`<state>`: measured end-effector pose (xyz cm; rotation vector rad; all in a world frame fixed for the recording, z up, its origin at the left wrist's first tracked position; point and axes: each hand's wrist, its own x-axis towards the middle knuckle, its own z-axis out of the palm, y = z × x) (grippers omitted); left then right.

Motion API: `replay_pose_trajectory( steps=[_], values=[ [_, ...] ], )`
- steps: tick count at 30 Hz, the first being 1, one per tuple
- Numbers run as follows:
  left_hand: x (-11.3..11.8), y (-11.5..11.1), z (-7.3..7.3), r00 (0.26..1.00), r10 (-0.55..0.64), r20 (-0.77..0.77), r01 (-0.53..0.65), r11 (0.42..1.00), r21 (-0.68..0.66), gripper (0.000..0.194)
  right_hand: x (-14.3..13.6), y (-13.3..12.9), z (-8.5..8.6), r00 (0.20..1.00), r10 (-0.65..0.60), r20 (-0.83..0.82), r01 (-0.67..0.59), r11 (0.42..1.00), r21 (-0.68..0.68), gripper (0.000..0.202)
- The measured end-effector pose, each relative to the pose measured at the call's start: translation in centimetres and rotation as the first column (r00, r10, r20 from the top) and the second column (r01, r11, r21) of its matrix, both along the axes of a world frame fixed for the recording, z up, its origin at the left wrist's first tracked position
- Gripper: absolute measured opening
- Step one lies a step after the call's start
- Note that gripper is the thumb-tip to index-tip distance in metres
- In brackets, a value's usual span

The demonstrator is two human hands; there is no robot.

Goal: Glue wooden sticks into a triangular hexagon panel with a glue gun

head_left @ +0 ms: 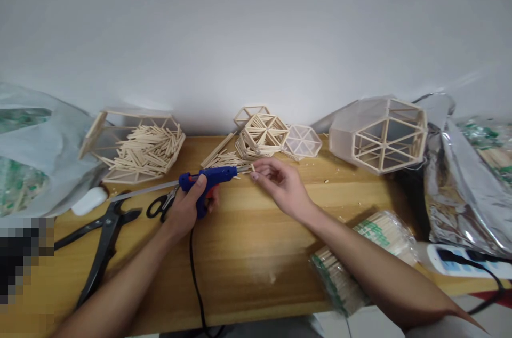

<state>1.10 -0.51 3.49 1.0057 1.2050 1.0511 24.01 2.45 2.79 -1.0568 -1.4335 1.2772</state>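
Observation:
My left hand [188, 207] is closed around the handle of a blue glue gun [218, 174], a long clear glue stick [148, 190] jutting from its back. The gun's nozzle points right, close to the fingertips of my right hand [282, 183]. Those fingertips pinch a short wooden stick [253, 167]. Just behind lie loose cut sticks [226, 160] and a stack of wooden hexagon frames with spokes [264, 133]. One hexagon covered in pale sheet [303, 141] leans beside the stack.
At left, a wooden frame [112, 165] holds many short sticks. Large cutters [108, 231], scissors [158, 204] and a white case [90, 200] lie nearby. Right are a covered hexagonal frame [360, 125], packaged sticks [380, 231] and a power strip [452, 266]. The gun's black cord [194, 268] crosses the table's front.

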Motion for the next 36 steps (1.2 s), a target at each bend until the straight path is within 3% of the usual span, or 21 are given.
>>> replay_pose_trajectory(
  steps=[4, 8, 14, 19, 27, 36],
  values=[
    [-0.1, 0.0, -0.2, 1.000, -0.011, -0.029, 0.012, 1.000, 0.013, 0.065, 0.1, 0.0, 0.1, 0.999, 0.011, -0.049, -0.010, 1.000, 0.009, 0.039],
    [-0.2, -0.1, -0.5, 0.999, -0.006, -0.052, 0.008, 1.000, 0.030, 0.063, 0.1, -0.1, 0.2, 0.999, 0.038, -0.014, -0.038, 0.999, 0.017, 0.025],
    [-0.3, -0.3, -0.7, 0.997, 0.034, -0.072, -0.035, 0.999, -0.006, 0.066, 0.0, -0.2, 0.4, 0.999, 0.043, 0.026, -0.043, 0.999, 0.005, 0.024],
    [-0.2, -0.2, -0.5, 0.998, 0.035, -0.051, -0.035, 0.999, -0.001, 0.069, -0.1, -0.2, 0.2, 0.998, 0.022, -0.066, -0.022, 1.000, 0.004, 0.034],
    [0.0, 0.0, -0.1, 1.000, -0.006, 0.007, 0.006, 1.000, 0.029, 0.058, -0.1, -0.1, 0.1, 0.999, 0.044, -0.009, -0.044, 0.999, 0.011, 0.034],
    [-0.4, 0.1, -1.2, 0.989, 0.077, -0.125, -0.075, 0.997, 0.019, 0.062, -0.1, -0.1, -0.1, 0.999, 0.036, 0.004, -0.036, 0.999, 0.008, 0.033]
  ],
)
